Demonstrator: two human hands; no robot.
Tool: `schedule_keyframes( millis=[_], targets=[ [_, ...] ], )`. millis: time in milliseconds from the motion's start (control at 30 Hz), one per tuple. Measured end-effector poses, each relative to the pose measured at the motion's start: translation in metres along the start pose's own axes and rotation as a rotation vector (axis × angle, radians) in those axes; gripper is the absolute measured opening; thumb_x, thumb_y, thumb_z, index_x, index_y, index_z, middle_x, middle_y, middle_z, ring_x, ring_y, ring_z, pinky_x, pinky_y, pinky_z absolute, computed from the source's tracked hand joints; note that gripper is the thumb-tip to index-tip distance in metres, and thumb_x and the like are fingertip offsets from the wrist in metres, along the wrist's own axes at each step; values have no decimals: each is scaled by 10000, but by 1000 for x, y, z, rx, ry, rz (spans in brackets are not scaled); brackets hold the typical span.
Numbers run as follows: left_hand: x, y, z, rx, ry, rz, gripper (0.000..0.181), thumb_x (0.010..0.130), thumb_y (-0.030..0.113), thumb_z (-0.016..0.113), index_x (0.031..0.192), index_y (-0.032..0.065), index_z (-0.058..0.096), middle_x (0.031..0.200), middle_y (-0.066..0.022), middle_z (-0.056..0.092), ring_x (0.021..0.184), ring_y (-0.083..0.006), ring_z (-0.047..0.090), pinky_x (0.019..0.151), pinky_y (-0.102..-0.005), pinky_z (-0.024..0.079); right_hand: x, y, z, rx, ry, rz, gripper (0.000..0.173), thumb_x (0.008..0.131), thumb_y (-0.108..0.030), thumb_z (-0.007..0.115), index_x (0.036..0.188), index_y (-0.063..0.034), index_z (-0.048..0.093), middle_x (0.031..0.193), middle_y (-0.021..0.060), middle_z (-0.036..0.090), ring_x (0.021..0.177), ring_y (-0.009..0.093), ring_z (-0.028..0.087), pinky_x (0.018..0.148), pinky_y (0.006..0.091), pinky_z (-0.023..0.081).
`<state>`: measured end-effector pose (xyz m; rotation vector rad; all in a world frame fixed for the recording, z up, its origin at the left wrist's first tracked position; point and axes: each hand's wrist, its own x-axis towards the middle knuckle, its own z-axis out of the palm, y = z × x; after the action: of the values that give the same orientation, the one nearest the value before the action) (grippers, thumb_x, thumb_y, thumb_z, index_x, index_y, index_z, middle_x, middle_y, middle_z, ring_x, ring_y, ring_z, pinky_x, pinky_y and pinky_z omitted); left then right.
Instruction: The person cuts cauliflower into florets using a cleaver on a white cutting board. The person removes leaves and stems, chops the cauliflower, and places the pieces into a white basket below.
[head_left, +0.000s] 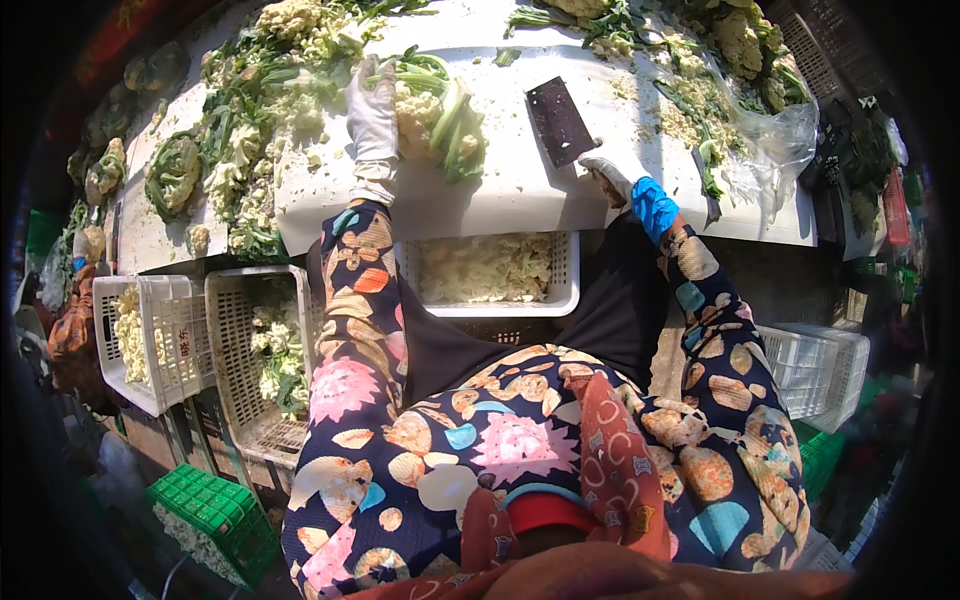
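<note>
My left hand (373, 109), in a pale glove, rests against the left side of a cauliflower head (417, 120) with green leaves on the white table surface (495, 180). Its fingertips are by the leaf stalks, and a firm hold cannot be made out. Gloved too, with a blue band at the wrist, my right hand (611, 176) grips the handle end of a broad dark cleaver (560, 121). The blade lies over the table, apart from the cauliflower. Below the table edge, between my knees, a white plastic crate (574, 274) holds cut cauliflower pieces (487, 266).
Trimmed leaves and scraps (240, 150) heap up at left. A clear plastic bag (780, 150) and more cauliflower (739, 45) lie at right. Crates stand at lower left, including a beige one (225, 360) and a green one (214, 499). A co-worker's patterned sleeve (75, 330) shows far left.
</note>
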<state>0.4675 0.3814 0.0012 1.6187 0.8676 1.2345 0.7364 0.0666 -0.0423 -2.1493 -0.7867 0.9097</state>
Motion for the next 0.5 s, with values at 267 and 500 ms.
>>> schedule_keyframes(
  millis=[267, 500],
  targets=[
    [-2, 35, 23, 344, 86, -15, 685, 921, 586, 653, 1342, 48, 601, 1301, -174, 645, 1207, -283, 624, 1039, -343, 491, -97, -115, 42, 281, 182, 52, 258, 955, -278, 680, 1028, -34, 637, 577, 5, 521, 430, 110, 494, 411, 274, 425],
    [-2, 30, 26, 399, 203, 125, 687, 930, 595, 631, 1341, 44, 604, 1207, -175, 701, 1077, -311, 692, 945, -360, 547, -132, -213, 28, 382, 184, -231, 226, 979, -242, 656, 961, -18, 677, 567, -6, 519, 436, 76, 480, 419, 244, 393]
  ],
)
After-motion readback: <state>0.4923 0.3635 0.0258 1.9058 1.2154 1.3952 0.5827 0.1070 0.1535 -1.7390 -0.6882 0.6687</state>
